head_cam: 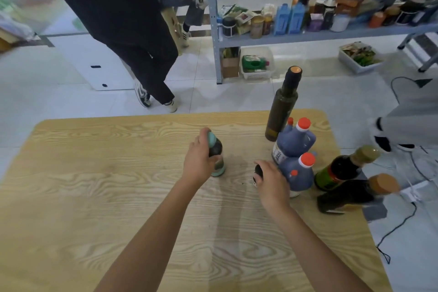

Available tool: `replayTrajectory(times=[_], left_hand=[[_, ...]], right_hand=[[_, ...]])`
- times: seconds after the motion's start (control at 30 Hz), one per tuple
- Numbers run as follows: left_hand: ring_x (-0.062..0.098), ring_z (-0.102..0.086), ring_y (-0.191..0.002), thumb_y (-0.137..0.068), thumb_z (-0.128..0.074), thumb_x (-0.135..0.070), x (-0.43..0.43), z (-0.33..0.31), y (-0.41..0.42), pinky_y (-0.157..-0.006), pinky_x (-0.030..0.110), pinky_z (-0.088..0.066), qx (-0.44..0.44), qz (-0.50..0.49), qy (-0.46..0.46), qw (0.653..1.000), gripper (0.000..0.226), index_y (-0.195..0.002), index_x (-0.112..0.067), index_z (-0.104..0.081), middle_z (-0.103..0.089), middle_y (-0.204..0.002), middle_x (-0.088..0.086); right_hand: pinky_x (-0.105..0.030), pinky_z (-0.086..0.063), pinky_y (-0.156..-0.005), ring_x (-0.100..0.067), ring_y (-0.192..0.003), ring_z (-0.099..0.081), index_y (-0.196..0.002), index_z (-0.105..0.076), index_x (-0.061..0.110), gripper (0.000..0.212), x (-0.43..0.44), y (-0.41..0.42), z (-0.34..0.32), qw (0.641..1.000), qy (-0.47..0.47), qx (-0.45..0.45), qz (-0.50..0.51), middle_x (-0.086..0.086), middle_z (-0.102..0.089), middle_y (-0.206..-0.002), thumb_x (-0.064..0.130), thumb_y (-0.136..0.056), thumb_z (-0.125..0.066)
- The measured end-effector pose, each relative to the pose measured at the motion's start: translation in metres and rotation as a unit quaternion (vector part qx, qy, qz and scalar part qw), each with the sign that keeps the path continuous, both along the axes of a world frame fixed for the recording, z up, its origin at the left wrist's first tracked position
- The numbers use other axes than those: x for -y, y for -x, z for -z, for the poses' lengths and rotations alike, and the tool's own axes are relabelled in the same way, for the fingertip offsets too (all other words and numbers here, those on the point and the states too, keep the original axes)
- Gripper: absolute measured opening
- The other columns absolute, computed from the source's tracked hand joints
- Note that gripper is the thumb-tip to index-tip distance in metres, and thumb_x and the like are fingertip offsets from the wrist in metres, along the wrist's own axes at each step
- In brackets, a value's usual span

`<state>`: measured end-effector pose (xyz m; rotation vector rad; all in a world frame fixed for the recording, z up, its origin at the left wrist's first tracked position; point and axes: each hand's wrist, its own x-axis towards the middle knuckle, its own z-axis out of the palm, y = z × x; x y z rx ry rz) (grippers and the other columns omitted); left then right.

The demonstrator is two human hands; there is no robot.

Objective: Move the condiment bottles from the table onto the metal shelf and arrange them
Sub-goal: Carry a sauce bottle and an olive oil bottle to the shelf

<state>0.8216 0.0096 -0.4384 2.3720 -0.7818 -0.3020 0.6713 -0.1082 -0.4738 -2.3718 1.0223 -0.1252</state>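
Note:
My left hand [198, 159] grips a small dark bottle with a teal cap [216, 149] standing upright near the middle of the wooden table [94, 185]. A small dark bottle [258, 174] is held in my right hand [272, 181], which covers most of it. To the right stand a tall olive-green bottle [282, 106], two blue jugs with orange caps [296, 140] [299, 173], and two dark sauce bottles with tan caps [341, 168] [355, 194]. The grey metal shelf [308, 38] stands beyond the table at the upper right.
The shelf's middle tier holds several bottles, jars and packets. Baskets [256, 64] and a box sit on the floor under it. A person in dark trousers [132, 31] stands beyond the table's far edge. Cables [403, 220] and a power strip lie on the floor at right.

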Motion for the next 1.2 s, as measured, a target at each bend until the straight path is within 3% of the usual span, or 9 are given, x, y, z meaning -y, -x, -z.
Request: replayTrajectory(times=[0.17, 0.33, 0.43, 0.63, 0.7, 0.83, 1.03, 1.2], left_hand=[[0.026, -0.05, -0.099, -0.079, -0.073, -0.017, -0.027, -0.001, 0.022, -0.077, 0.039, -0.046, -0.011, 0.014, -0.002, 1.0, 0.067, -0.131, -0.022, -0.03, -0.051, -0.118, 0.006], [0.025, -0.05, -0.104, -0.08, -0.072, -0.017, -0.056, -0.002, 0.041, -0.083, 0.039, -0.045, -0.017, 0.033, -0.009, 0.999, 0.068, -0.133, -0.022, -0.031, -0.049, -0.123, 0.005], [0.026, -0.052, -0.105, -0.078, -0.074, -0.017, -0.074, -0.005, 0.041, -0.086, 0.042, -0.046, -0.049, 0.028, -0.004, 0.998, 0.073, -0.135, -0.022, -0.029, -0.049, -0.122, 0.006], [0.025, -0.058, -0.094, -0.079, -0.073, -0.009, -0.111, -0.016, 0.028, -0.08, 0.039, -0.05, -0.151, -0.046, 0.028, 0.987, 0.072, -0.133, -0.02, -0.028, -0.054, -0.11, 0.007], [0.025, -0.058, -0.09, -0.08, -0.073, -0.008, -0.12, -0.017, 0.027, -0.077, 0.039, -0.05, -0.168, -0.068, 0.037, 0.983, 0.068, -0.131, -0.018, -0.029, -0.055, -0.106, 0.008], [0.024, -0.058, -0.085, -0.078, -0.074, -0.011, -0.125, -0.016, 0.034, -0.071, 0.038, -0.05, -0.147, -0.085, 0.037, 0.985, 0.061, -0.123, -0.018, -0.033, -0.056, -0.1, 0.006], [0.024, -0.06, -0.088, -0.075, -0.078, -0.02, -0.107, -0.019, 0.044, -0.074, 0.042, -0.053, -0.11, -0.073, 0.014, 0.991, 0.062, -0.121, -0.02, -0.036, -0.057, -0.1, 0.002], [0.023, -0.059, -0.088, -0.075, -0.078, -0.024, -0.098, -0.02, 0.047, -0.074, 0.042, -0.053, -0.092, -0.075, -0.002, 0.993, 0.061, -0.119, -0.021, -0.036, -0.056, -0.099, -0.001]], right_hand=[[-0.035, -0.049, -0.082, -0.022, -0.11, -0.055, -0.124, -0.055, 0.019, 0.034, -0.003, 0.003, -0.002, 1.0, -0.002, 0.005, 0.014, 0.001, -0.057, -0.123, 0.022, -0.09, -0.059], [-0.032, -0.048, -0.078, -0.023, -0.101, -0.059, -0.116, -0.063, 0.016, 0.028, 0.002, -0.001, -0.008, 0.997, -0.068, 0.042, 0.018, -0.004, -0.063, -0.112, 0.025, -0.089, -0.061], [-0.039, -0.05, -0.079, -0.027, -0.092, -0.063, -0.1, -0.07, 0.007, 0.024, 0.006, -0.006, -0.018, 0.987, -0.137, 0.09, 0.001, -0.009, -0.069, -0.097, 0.026, -0.088, -0.062], [-0.045, -0.051, -0.084, -0.036, -0.085, -0.065, -0.086, -0.067, -0.005, 0.042, 0.01, -0.026, -0.049, 0.966, -0.237, 0.085, -0.057, -0.022, -0.068, -0.084, 0.035, -0.092, -0.055], [-0.045, -0.052, -0.089, -0.032, -0.088, -0.065, -0.092, -0.068, -0.002, 0.038, 0.009, -0.029, -0.054, 0.962, -0.244, 0.083, -0.094, -0.018, -0.069, -0.09, 0.034, -0.092, -0.055], [-0.036, -0.044, -0.097, -0.019, -0.106, -0.057, -0.121, -0.063, 0.016, 0.032, 0.002, -0.025, -0.051, 0.971, -0.181, 0.064, -0.142, -0.002, -0.063, -0.112, 0.03, -0.093, -0.053], [-0.031, -0.042, -0.082, -0.018, -0.098, -0.052, -0.131, -0.055, 0.022, 0.036, -0.016, -0.009, -0.012, 0.986, -0.094, 0.031, -0.134, 0.0, -0.053, -0.1, 0.029, -0.096, -0.05], [-0.032, -0.044, -0.085, -0.014, -0.097, -0.05, -0.127, -0.059, 0.025, 0.035, -0.027, 0.011, 0.003, 0.985, -0.078, 0.048, -0.147, 0.0, -0.055, -0.1, 0.027, -0.092, -0.056]])
